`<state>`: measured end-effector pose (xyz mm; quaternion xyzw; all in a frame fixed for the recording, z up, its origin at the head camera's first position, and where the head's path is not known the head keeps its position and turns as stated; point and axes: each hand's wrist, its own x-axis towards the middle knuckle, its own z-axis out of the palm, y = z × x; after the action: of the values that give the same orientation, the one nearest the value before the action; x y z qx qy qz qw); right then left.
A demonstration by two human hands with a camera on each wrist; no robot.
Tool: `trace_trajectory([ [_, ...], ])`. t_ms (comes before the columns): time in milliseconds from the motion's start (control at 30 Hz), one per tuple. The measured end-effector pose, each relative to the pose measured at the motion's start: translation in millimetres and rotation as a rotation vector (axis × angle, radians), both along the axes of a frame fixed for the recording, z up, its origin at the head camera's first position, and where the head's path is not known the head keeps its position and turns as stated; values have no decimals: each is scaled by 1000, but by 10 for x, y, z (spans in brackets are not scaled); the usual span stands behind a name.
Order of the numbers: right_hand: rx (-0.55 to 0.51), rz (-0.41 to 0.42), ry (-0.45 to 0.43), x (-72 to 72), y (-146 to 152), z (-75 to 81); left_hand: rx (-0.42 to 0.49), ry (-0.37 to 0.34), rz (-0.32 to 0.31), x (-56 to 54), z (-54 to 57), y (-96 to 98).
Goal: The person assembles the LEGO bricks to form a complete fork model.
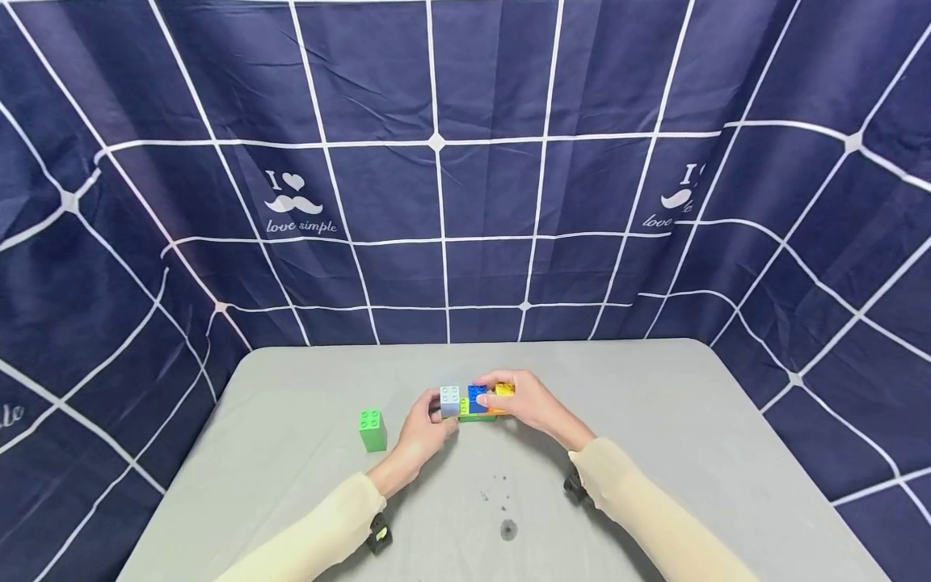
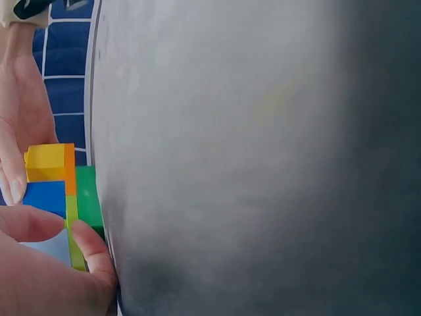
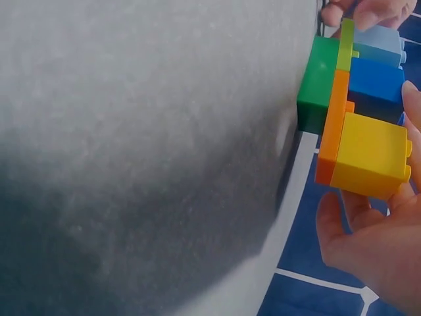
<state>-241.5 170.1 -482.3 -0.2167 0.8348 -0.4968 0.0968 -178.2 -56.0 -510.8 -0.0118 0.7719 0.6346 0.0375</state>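
Observation:
A toy brick assembly has a green brick (image 3: 318, 85) at its base, a lime plate (image 3: 345, 45) and an orange plate (image 3: 333, 128) side by side above it. On these plates stand a light blue brick (image 1: 449, 399), a blue brick (image 3: 376, 87) and a yellow brick (image 3: 370, 155). My left hand (image 1: 422, 430) grips the left end, thumb along the lime plate's edge beside the light blue brick. From the right, my right hand (image 1: 534, 398) pinches the blue brick at the middle, its fingers reaching over the yellow brick.
A tall green brick (image 1: 373, 432) stands alone on the grey table (image 1: 305, 388), left of my left hand. Dark spots (image 1: 508, 529) mark the tabletop near the front. A navy curtain (image 1: 378, 194) with white lines surrounds the table's back and sides.

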Motion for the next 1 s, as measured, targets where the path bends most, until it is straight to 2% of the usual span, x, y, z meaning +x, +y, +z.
trace_trajectory([
  [133,-2,-10,-3,16,-24,-1,28,6,19,110,10,-45],
  [467,37,-4,47,11,-34,18,119,-47,14,377,104,-95],
  [633,32,-13,33,22,-35,10,107,-37,-1,512,101,-177],
  [800,51,-9,36,23,-44,5,121,-53,-3,654,74,-292],
  [1000,45,-27,25,40,-56,11,130,-62,-15,791,91,-391],
])
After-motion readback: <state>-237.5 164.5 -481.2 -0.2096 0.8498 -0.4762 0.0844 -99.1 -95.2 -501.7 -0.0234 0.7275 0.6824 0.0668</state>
